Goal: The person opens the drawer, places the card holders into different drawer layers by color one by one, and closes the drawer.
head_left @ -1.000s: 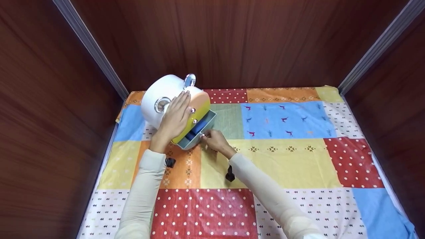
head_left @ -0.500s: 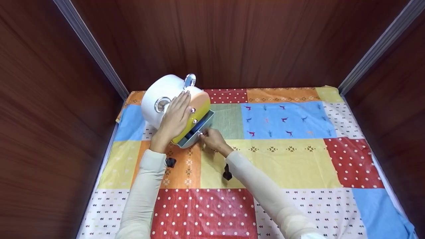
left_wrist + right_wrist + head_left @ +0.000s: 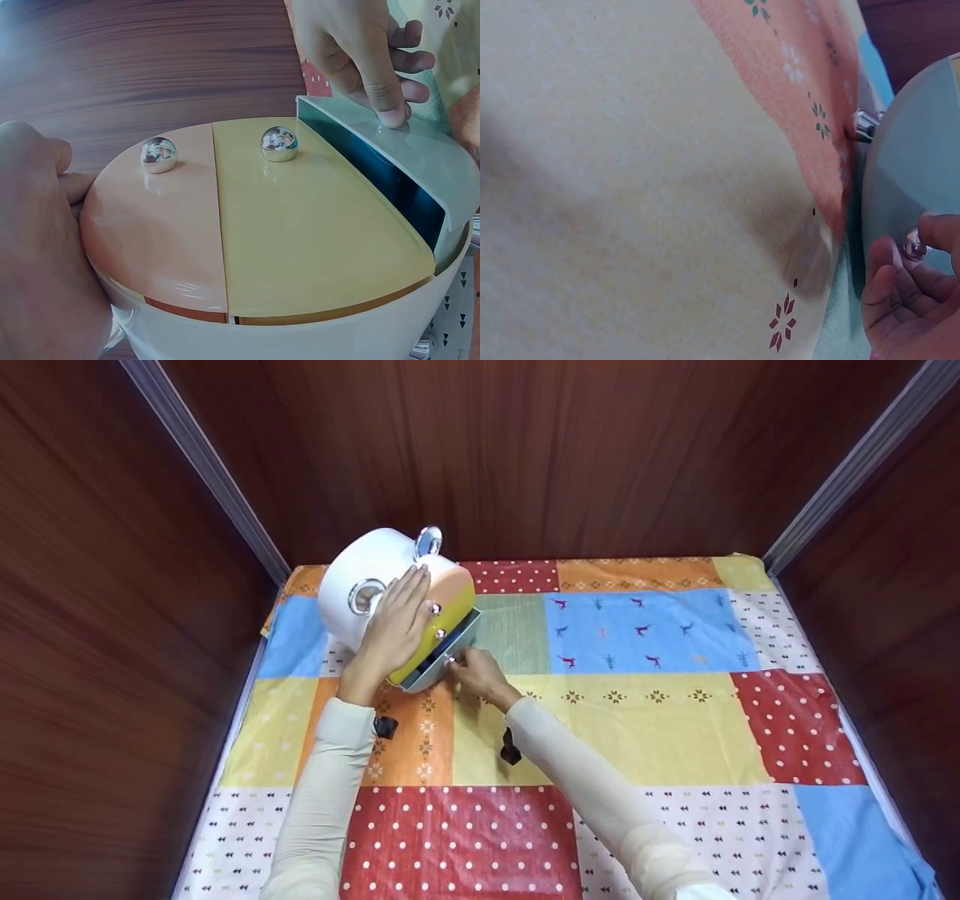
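A small rounded white drawer cabinet (image 3: 349, 559) stands on the patterned cloth, with peach (image 3: 161, 232) and yellow (image 3: 322, 232) drawer fronts pushed in. The pale green bottom drawer (image 3: 427, 154) sticks out a little, and something dark blue (image 3: 388, 180) shows in its narrow opening. My left hand (image 3: 395, 626) rests on the cabinet's top near the front edge, fingers straight. With thumb and fingers, my right hand (image 3: 484, 676) pinches the shiny round knob (image 3: 915, 244) of the green drawer.
Patchwork cloth (image 3: 637, 727) covers the table. Dark wood-look panels (image 3: 510, 457) rise at the back and both sides, close behind the cabinet. A shiny oval part (image 3: 429, 542) stands up on the cabinet, and a silver foot (image 3: 865, 124) shows below it.
The green drawer has slid inward, narrowing its opening. My right hand has moved slightly left and up with the knob; my left hand has stayed in place.
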Action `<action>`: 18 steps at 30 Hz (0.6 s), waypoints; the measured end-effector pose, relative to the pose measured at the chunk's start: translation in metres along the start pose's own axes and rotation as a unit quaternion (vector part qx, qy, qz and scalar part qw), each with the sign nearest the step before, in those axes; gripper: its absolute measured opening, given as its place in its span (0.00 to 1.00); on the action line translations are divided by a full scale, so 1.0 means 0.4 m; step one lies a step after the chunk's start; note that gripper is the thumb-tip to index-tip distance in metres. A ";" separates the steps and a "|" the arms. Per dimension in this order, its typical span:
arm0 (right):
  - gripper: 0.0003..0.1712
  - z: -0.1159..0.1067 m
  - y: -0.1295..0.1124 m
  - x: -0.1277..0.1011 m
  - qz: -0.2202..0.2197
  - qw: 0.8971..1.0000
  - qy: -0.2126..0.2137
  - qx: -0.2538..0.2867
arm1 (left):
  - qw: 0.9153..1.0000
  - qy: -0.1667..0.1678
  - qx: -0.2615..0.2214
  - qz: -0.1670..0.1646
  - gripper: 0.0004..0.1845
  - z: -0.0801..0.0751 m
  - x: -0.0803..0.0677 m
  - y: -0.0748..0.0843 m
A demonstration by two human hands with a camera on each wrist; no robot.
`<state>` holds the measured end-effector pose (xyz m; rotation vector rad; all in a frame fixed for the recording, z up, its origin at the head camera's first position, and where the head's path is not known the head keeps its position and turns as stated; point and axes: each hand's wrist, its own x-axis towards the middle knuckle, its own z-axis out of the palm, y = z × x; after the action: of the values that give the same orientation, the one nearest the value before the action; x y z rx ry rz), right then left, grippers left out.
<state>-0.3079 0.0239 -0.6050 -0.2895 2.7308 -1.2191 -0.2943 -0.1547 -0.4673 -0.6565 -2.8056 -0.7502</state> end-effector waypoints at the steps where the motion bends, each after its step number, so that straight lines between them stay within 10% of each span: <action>1: 0.11 0.001 -0.001 0.001 -0.001 1.000 -0.001 -0.002 | 1.000 0.001 0.000 0.001 0.31 0.000 0.000 -0.001; 18: 0.10 0.004 -0.013 0.011 -0.007 1.000 -0.002 -0.018 | 1.000 -0.010 -0.010 -0.008 0.31 -0.008 0.001 0.000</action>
<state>-0.3112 0.0183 -0.6024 -0.3147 2.7532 -1.1735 -0.2946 -0.1562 -0.4646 -0.6492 -2.8275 -0.7813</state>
